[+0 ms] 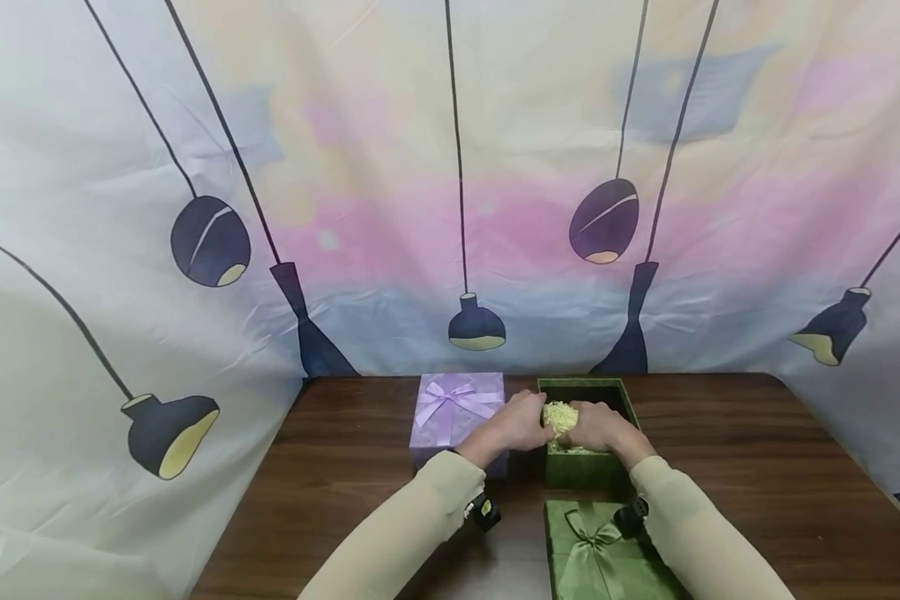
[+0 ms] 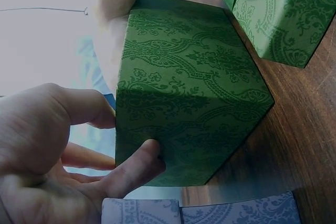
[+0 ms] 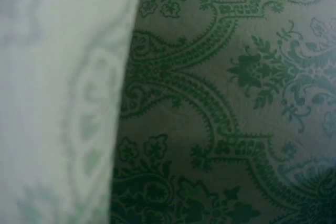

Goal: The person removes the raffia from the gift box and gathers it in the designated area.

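An uncovered green gift box (image 1: 587,473) with a damask pattern stands near the table's back edge. Pale yellow shredded paper (image 1: 560,418) shows inside it, bunched up between the two hands. My left hand (image 1: 523,421) grips the box's left wall; in the left wrist view one finger presses the outer face while others reach over the rim. My right hand (image 1: 602,427) is down in the box against the shreds, its fingertips hidden, so I cannot tell whether they pinch any. In the right wrist view, patterned green wall (image 3: 226,103) fills the picture.
Just left of the box sits a closed lilac gift box (image 1: 461,408) with a ribbon bow. The green lid (image 1: 592,558), also bowed, lies in front, under the right forearm. Behind the wooden table (image 1: 750,467) hangs a cloth backdrop (image 1: 390,208) printed with lamps.
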Tool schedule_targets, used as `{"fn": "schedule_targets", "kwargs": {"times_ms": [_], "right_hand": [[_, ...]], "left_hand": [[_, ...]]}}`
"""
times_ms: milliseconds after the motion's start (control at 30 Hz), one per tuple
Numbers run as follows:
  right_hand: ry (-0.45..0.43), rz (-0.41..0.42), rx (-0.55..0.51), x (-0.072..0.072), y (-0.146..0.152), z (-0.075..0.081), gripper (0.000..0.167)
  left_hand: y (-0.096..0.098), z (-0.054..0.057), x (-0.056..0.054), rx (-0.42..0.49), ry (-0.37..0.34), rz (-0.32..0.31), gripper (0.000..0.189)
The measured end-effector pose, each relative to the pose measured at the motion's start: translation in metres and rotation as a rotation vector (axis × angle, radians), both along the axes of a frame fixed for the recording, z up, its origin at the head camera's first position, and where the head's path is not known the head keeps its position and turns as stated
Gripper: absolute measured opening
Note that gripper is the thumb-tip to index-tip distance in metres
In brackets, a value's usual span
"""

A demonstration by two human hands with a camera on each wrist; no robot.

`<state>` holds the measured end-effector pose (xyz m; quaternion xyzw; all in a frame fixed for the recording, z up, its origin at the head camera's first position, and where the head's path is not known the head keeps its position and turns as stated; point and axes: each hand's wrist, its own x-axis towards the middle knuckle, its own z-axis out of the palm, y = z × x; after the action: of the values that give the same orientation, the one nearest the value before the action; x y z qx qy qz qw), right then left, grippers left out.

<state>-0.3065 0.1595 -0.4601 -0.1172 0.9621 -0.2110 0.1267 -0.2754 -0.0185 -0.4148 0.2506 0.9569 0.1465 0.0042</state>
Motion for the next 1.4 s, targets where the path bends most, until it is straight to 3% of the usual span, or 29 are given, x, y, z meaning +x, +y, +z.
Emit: {"fn": "schedule_targets", "kwargs": {"times_ms": [333, 467, 633, 867, 1000, 1233, 1400], "right_hand": [[0.054, -0.069, -0.054, 0.006, 0.007, 0.002, 0.081], [0.082, -0.091, -0.078, 0.005, 0.008, 0.006, 0.087], [0.058, -0.103, -0.086, 0.006, 0.008, 0.006, 0.093], [0.120, -0.078, -0.137, 0.007, 0.005, 0.004, 0.084], [0.122, -0.065, -0.149, 0.007, 0.007, 0.003, 0.078], [0.194, -0.060, -0.170, 0.003, 0.010, 0.006, 0.072], [0.264, -0.073, -0.202, 0.005, 0.008, 0.004, 0.069]], "left_hand": [[0.002, -0.005, -0.001, 0.081, -0.018, -0.062, 0.028], [0.004, -0.002, -0.002, 0.055, 0.006, -0.032, 0.031], [0.003, -0.001, 0.002, 0.011, -0.030, -0.009, 0.032], [-0.002, -0.001, 0.004, 0.039, -0.034, 0.018, 0.027], [-0.001, -0.001, 0.004, 0.024, -0.059, 0.005, 0.031], [0.001, 0.001, -0.004, 0.050, -0.057, -0.016, 0.022], [-0.002, -0.001, -0.002, 0.039, -0.065, -0.007, 0.027]]}}
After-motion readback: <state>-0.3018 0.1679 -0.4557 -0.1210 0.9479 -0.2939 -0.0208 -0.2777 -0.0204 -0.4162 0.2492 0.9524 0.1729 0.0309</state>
